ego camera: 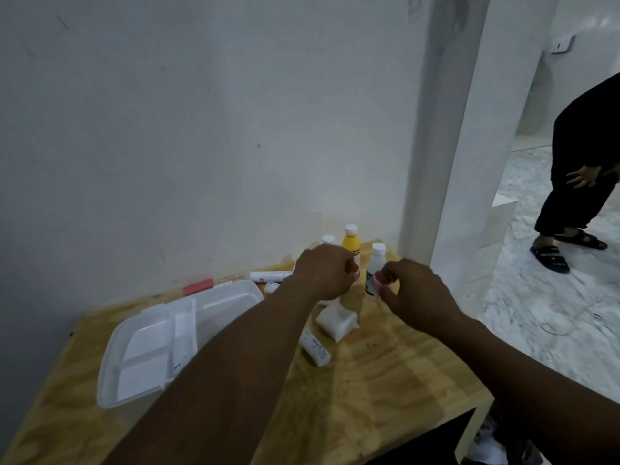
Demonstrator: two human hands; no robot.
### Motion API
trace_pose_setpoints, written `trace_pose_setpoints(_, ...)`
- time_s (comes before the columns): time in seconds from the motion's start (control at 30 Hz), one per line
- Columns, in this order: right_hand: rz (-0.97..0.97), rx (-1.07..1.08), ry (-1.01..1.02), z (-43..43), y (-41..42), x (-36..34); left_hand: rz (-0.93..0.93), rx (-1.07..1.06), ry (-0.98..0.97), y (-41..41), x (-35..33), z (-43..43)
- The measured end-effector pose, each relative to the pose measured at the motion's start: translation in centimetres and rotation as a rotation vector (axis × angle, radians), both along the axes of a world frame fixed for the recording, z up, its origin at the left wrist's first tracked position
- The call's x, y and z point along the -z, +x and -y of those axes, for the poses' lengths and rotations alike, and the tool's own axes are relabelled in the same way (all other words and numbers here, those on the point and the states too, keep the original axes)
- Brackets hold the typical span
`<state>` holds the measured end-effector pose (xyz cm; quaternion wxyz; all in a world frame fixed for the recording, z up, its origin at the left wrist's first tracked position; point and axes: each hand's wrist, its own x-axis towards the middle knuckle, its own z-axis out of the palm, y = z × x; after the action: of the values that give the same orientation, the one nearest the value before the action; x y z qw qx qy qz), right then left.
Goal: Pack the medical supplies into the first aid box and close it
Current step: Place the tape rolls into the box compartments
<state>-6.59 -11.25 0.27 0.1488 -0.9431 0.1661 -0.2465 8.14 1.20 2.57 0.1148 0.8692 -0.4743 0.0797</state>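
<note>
The white first aid box [134,333] lies open at the table's left, with an empty divided tray and a red latch [198,286] at its far edge. My left hand [323,271] is closed around something small and red next to the yellow bottle [351,245]. My right hand [416,293] pinches a small red-capped item [382,280] in front of a white bottle [376,263]. Another white bottle cap [328,239] shows behind my left hand. A white tube [270,276] lies by the wall, a second tube [315,347] under my left forearm, and a white gauze pack [337,322] between my hands.
The wooden table [385,380] stands against a white wall, its right edge close to a white door frame [446,162]. Beyond the doorway another person in black clothes and sandals [577,182] stands on a marble floor.
</note>
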Motion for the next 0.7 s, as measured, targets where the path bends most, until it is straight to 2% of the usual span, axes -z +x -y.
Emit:
trace_pose_setpoints(0.17, 0.224, -0.028, 0.101, -3.4, 3.5, -3.1, -0.009, -0.073, -0.211, 2.1, -3.9, -6.6)
trace_pose_setpoints(0.3, 0.253, -0.228, 0.209, -10.0, 6.7, -4.8, -0.075, -0.253, -0.264, 4.6, -5.4, -15.1)
trace_pose_setpoints(0.4, 0.201, -0.401, 0.244, -15.5, 8.5, -5.0, -0.150, -0.368, -0.272, 5.6, -5.6, -21.6)
trace_pose_setpoints(0.53, 0.100, -0.572, 0.225, -21.1, 9.9, -4.0, -0.200, -0.389, -0.237, 5.4, -5.1, -27.1)
trace_pose_setpoints(0.7, -0.081, -0.591, 0.056, -23.5, 10.2, -3.8, -0.248, -0.369, -0.227, 5.4, -4.2, -28.9)
